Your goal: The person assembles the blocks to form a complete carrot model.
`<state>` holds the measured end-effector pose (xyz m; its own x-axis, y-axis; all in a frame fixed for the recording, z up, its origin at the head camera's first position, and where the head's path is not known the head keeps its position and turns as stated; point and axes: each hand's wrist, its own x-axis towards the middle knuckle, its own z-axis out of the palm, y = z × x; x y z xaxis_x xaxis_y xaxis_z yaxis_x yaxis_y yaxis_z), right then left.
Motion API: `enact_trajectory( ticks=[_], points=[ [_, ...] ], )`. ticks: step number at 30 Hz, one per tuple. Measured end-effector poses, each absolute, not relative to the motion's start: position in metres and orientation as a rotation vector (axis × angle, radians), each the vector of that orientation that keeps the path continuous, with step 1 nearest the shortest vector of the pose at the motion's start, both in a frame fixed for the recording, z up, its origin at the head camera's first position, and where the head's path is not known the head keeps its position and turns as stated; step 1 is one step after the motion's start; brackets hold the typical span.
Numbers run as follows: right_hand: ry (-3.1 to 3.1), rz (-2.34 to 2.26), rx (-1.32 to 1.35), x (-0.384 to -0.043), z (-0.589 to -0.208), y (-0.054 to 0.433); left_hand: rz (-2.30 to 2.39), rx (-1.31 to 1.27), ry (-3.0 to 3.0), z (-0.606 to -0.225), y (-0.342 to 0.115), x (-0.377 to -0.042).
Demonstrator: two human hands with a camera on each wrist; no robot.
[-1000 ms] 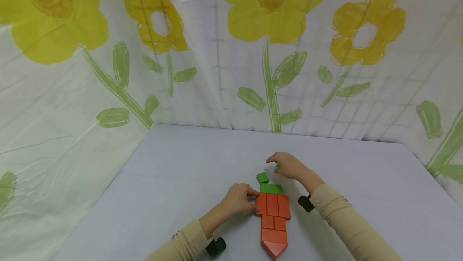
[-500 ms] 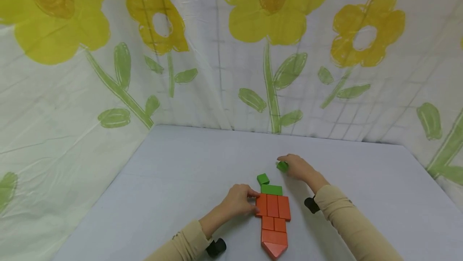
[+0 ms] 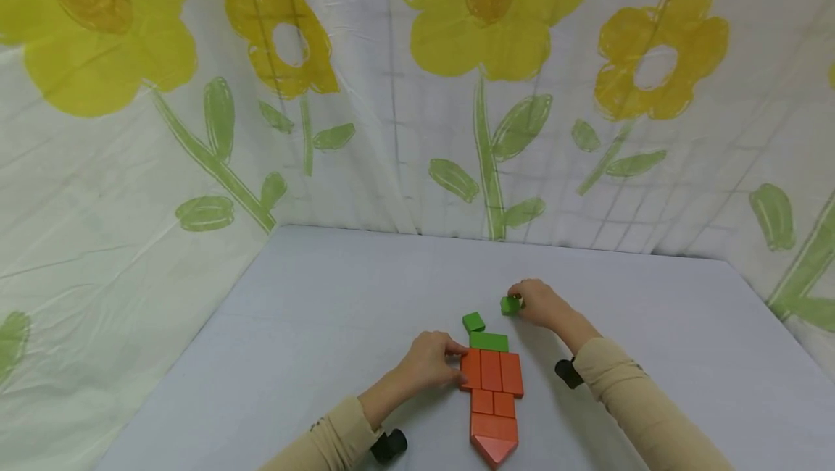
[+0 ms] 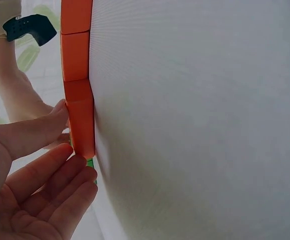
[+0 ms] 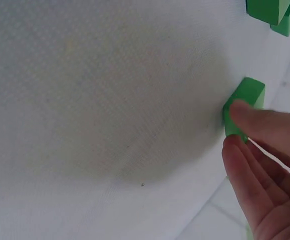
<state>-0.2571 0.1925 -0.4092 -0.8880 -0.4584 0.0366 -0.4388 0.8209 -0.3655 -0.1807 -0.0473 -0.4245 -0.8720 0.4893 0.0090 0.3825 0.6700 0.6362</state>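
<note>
My right hand (image 3: pixel 540 304) pinches a small green block (image 3: pixel 510 306) between thumb and fingertips; the right wrist view shows the green block (image 5: pixel 247 97) low over the white tabletop, partly covered by the thumb. My left hand (image 3: pixel 427 361) rests its thumb and fingertips against the left side of an orange-red block (image 3: pixel 471 369), the leftmost of three standing side by side. In the left wrist view its fairly straight fingers touch the side of that orange-red block (image 4: pixel 80 117). A green rectangular block (image 3: pixel 489 341) adjoins the far end of the row, and a green cube (image 3: pixel 473 322) lies turned beyond it.
Nearer the person, two small orange-red blocks (image 3: pixel 483 401), a wider orange-red block (image 3: pixel 493 425) and a pointed orange-red block (image 3: pixel 496 449) continue the column. A cloth with painted flowers (image 3: pixel 365 188) hangs behind the white table (image 3: pixel 313 297).
My right hand has drawn back a little to the right, and its fingers have closed around the small green block. The left hand has stayed at the orange-red block.
</note>
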Motion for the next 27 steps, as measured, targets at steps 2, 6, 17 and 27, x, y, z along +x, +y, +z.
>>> enact_trajectory(
  ticks=[2,6,17,27],
  points=[
    [2.928,-0.601,-0.697,-0.256,-0.409,0.193,0.986,0.717,2.717,-0.425,-0.048,-0.181],
    [2.904,-0.605,-0.709,-0.252,-0.407,0.197,0.99,0.71,2.716,-0.424,-0.048,-0.181],
    [2.882,-0.485,-0.863,-0.249,-0.407,0.2,0.99,0.706,2.716,-0.424,-0.047,-0.182],
    [2.93,-0.397,-0.918,-0.244,-0.407,0.193,0.985,0.709,2.72,-0.425,-0.046,-0.182]
  ],
)
